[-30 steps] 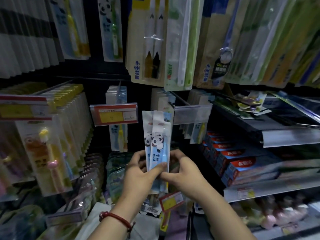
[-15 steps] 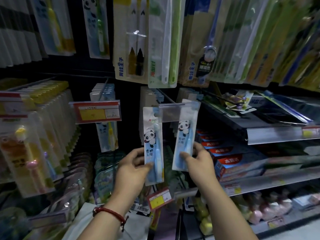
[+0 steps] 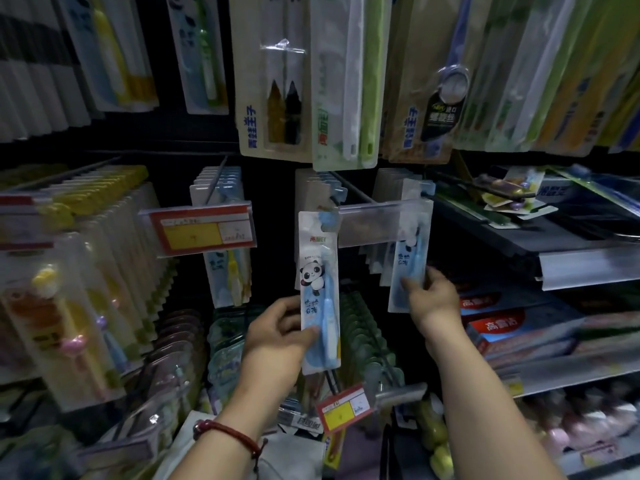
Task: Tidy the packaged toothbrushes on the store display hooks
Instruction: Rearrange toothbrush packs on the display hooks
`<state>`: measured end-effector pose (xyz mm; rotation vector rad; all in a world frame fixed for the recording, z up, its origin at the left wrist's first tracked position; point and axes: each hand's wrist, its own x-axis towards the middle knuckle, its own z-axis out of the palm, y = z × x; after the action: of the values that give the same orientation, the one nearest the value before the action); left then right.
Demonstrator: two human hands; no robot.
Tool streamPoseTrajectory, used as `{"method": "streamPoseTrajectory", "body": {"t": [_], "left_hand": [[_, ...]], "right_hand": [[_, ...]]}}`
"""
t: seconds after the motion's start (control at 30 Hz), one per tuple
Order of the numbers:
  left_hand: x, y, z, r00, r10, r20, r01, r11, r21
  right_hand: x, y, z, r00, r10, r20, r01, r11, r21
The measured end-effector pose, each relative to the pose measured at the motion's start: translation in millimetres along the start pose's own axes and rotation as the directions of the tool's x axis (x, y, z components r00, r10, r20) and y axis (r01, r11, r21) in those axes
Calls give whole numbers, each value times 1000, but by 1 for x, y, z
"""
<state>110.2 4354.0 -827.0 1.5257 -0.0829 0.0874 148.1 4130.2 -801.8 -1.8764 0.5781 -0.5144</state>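
My left hand [image 3: 277, 337] grips the lower part of a blue panda toothbrush pack [image 3: 318, 271], held upright in front of the middle display hook [image 3: 353, 188]. To the right, my right hand [image 3: 429, 299] pinches the bottom of a second blue panda pack [image 3: 410, 258]. That pack's top sits up behind the clear label holder [image 3: 377, 223], at the row of similar packs [image 3: 391, 188] on the right hook. Whether it hangs on the hook is hidden.
A red and yellow price tag [image 3: 202, 232] fronts the hook to the left. Larger toothbrush packs [image 3: 343, 81] hang overhead. Yellow child brushes [image 3: 86, 271] fill the left side. Toothpaste boxes [image 3: 502, 327] lie on the right shelf. Another price tag [image 3: 343, 408] juts out below.
The two packs, held together in front of me a second ago, are now apart. My right hand has carried its pack up and right to the right hook; my left pack has risen slightly.
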Motion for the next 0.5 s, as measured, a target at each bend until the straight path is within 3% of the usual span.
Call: {"method": "streamPoseTrajectory", "body": {"t": [0.1,0.17,0.27,0.37,0.5], "left_hand": [[-3,1,-4,999,27,-19,-26,999,22],[-5,2,-6,998,50,-35,-49,999,22],[-12,7,-7,995,83,-49,-84,996,-1],[-21,12,-7,991,128,-45,-127,992,20],[-30,12,-5,993,102,-66,-102,995,2]], "right_hand": [[16,30,13,995,-7,-100,-3,995,-98],[-12,12,13,994,-53,-96,46,996,-78],[-62,-17,8,986,-120,119,117,993,36],[-98,-24,8,903,-174,394,158,985,73],[-129,-23,11,842,-228,489,266,964,-8]]}}
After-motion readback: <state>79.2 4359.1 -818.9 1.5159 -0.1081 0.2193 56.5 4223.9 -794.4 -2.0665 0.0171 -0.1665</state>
